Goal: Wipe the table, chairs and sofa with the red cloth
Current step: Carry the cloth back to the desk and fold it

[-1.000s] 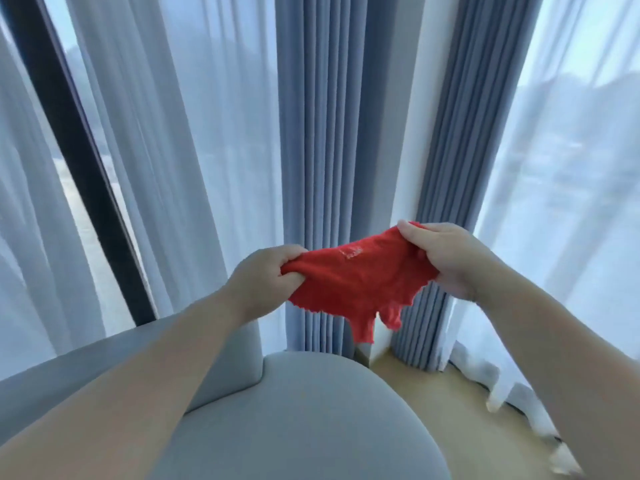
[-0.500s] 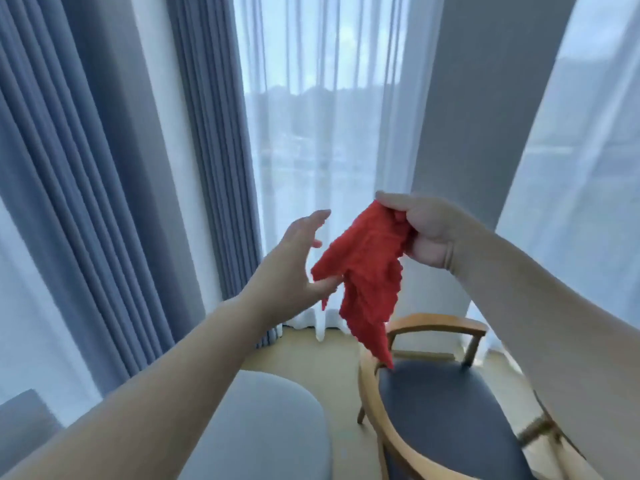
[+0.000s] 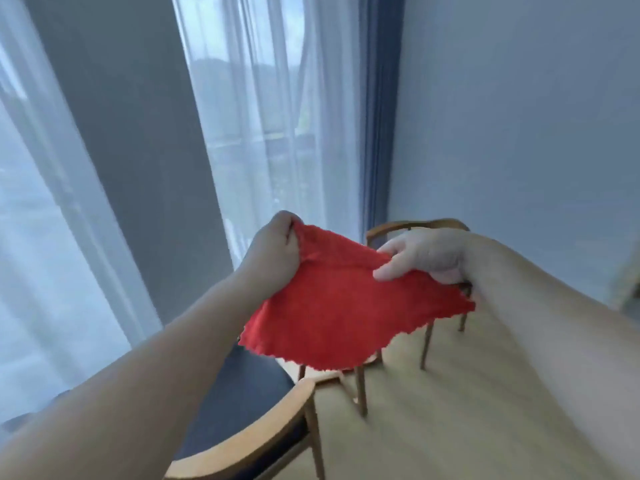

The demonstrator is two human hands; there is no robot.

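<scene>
while left hand [image 3: 273, 249] and right hand [image 3: 427, 254] pinch the red cloth [image 3: 339, 313], it hides most of the far chair [image 3: 412, 224]

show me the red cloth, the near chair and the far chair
red cloth [image 3: 346, 306]: head view, middle of the spread fabric.
near chair [image 3: 242, 393]: head view, on its dark seat pad.
far chair [image 3: 388, 226]: head view, on the curved wooden top rail of its back.

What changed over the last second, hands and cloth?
The left hand, open and off the red cloth half a second ago, grips it again; the cloth now hangs spread between both hands. The view swung right onto a wooden chair. The right hand kept its grip.
</scene>
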